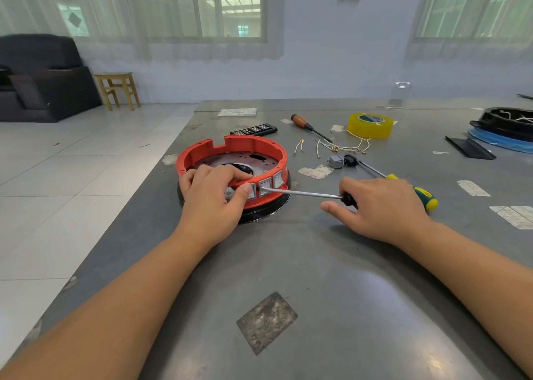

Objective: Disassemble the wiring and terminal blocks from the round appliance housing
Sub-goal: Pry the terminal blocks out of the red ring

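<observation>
A round red housing (256,146) is seen on the left part of a grey metal table (331,264), seated on a black base ring (268,211). Its wall is notched at the far side, and a perforated metal plate with a dark oval opening is visible inside. Three grey rocker switches (264,186) are set in a row in the near wall.

The near rim is gripped by the left hand (212,196), with fingers curled over into the housing and the thumb pressed on the outer wall beside the switches. A screwdriver (302,193) with a green and yellow handle is held in the right hand (380,206), fingers wrapped round the grip and the index finger stretched out; its tip is laid against the middle switch.

Loose wires with brass terminals (343,148), a small grey block (336,160), a wooden-handled screwdriver (308,126) and a yellow tape roll (370,126) are scattered behind.
</observation>
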### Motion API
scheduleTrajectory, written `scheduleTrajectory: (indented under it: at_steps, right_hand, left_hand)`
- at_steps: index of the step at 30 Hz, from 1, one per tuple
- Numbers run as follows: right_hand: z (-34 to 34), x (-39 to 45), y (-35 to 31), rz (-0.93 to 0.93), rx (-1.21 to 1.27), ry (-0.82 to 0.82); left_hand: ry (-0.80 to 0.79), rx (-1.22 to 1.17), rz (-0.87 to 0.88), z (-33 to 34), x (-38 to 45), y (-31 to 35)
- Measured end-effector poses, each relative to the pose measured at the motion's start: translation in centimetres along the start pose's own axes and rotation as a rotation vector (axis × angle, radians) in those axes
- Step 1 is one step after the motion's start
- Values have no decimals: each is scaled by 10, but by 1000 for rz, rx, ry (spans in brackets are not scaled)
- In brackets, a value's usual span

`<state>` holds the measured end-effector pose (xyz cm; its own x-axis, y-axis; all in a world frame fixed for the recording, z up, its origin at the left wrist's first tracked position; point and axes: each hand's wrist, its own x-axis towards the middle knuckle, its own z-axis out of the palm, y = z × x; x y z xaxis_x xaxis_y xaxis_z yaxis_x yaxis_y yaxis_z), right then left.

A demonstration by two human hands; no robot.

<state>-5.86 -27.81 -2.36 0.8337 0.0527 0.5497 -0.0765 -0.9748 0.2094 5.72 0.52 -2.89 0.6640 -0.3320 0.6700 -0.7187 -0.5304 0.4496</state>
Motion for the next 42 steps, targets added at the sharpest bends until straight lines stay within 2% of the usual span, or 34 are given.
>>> scheduleTrajectory:
  at_steps: [5,13,18,27,35,42]
  right_hand:
    - [17,19,-6,134,-125,-126]
    - [35,52,-12,184,-73,-34]
    - [46,70,-18,243,-12,-39]
    - [43,60,-13,209,-8,-23]
    - [21,16,-4,93,18,44]
    - [16,-1,-3,86,-12,0]
  left_hand:
    - [-3,-14,1,0,-1,1]
    - [-48,-38,24,-2,-3,-2]
    - [-54,-66,37,-2,-4,-2]
    - [-71,-85,77,-7,-5,-6]
    - [-39,-153,84,-12,-3,-11]
    - [-61,-167,70,-16,-2,-9]
